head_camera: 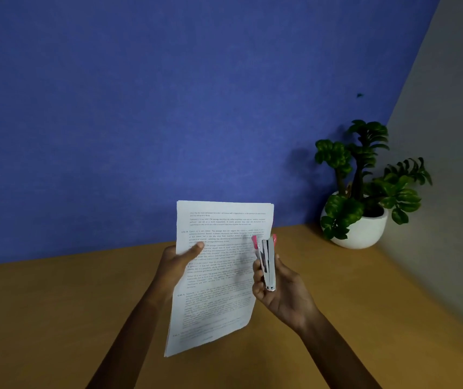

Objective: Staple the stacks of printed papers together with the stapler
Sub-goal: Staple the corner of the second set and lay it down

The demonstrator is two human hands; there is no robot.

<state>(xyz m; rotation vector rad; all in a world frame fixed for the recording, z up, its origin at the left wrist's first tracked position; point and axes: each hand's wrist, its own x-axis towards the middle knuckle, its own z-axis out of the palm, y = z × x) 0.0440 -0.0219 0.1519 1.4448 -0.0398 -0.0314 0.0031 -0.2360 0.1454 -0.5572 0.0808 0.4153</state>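
Note:
A stack of printed papers (219,276) is held upright above the wooden table (56,318), its text facing me. My left hand (177,262) grips the stack's left edge, thumb across the front page. My right hand (280,290) holds a small silver stapler with pink ends (268,262) upright at the stack's right edge, about halfway up. The stapler's jaws look slightly parted; whether the paper sits between them I cannot tell.
A green plant in a white pot (359,220) stands in the table's far right corner. A blue wall (168,108) closes off the back and a grey wall (449,164) the right side.

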